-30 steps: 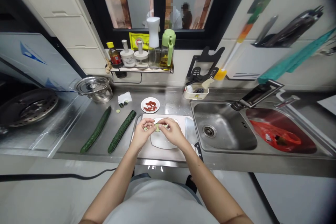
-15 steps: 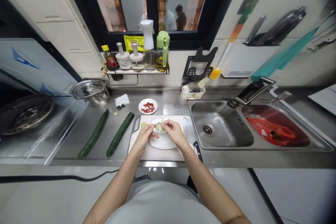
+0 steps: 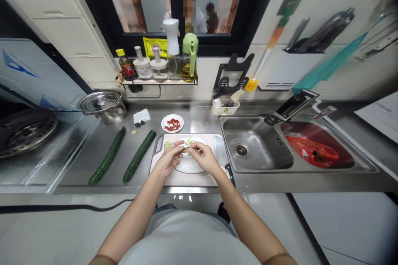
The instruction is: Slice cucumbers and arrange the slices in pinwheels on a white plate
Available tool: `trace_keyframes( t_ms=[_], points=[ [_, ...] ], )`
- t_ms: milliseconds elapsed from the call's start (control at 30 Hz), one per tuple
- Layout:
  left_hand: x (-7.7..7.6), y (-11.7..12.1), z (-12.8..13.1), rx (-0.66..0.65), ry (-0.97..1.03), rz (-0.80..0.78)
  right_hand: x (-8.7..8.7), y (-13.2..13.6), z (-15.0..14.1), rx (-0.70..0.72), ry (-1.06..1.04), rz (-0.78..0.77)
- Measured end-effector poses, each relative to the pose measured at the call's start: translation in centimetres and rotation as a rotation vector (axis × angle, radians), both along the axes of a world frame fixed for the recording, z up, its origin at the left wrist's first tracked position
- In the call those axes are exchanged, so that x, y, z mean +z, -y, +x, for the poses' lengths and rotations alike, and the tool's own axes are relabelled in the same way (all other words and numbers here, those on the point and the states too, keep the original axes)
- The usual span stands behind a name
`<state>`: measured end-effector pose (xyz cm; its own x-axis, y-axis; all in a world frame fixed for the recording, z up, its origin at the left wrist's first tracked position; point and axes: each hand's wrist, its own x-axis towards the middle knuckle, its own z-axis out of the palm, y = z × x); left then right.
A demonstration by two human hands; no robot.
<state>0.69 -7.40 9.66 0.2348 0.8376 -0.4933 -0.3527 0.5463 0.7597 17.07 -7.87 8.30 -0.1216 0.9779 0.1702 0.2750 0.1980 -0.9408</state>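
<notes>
My left hand (image 3: 171, 159) and my right hand (image 3: 202, 157) meet above a white plate (image 3: 190, 169). Thin cucumber slices (image 3: 187, 152) are pinched between their fingertips, partly hidden by the fingers. More pale green slices lie at the far side of the plate. Beneath the plate is a cutting board (image 3: 174, 180), with a few slices (image 3: 167, 145) on it beyond my left hand. A knife (image 3: 220, 149) rests along the board's right side, its black handle towards me. Two whole cucumbers (image 3: 139, 157) (image 3: 107, 157) lie to the left.
Behind the board sits a small dish of red bits (image 3: 172, 124). A lidded steel pot (image 3: 104, 107) and a white paper (image 3: 141, 116) with cucumber ends are back left. On the right is a double sink (image 3: 258, 145) holding a red bag (image 3: 311, 151). Bottles line a wall rack (image 3: 160, 82).
Between my fingertips the cucumber slices have turned and show less of their faces. The view has shifted slightly; both hands remain above the plate.
</notes>
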Motion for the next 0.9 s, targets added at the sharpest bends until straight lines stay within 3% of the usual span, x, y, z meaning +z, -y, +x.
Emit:
trace_keyframes(
  t_ms=[300, 633, 900],
  points=[
    [1.1, 0.3, -0.2, 0.017, -0.123, 0.068, 0.5, 0.5, 0.1, 0.020, 0.126, 0.074],
    [1.0, 0.5, -0.1, 0.016, -0.234, 0.334, 2.0, 0.9, 0.6, 0.114, 0.359, 0.300],
    [0.6, 0.5, -0.3, -0.052, -0.235, 0.395, 1.8, 1.1, 0.6, 0.128, 0.419, 0.353]
  ],
)
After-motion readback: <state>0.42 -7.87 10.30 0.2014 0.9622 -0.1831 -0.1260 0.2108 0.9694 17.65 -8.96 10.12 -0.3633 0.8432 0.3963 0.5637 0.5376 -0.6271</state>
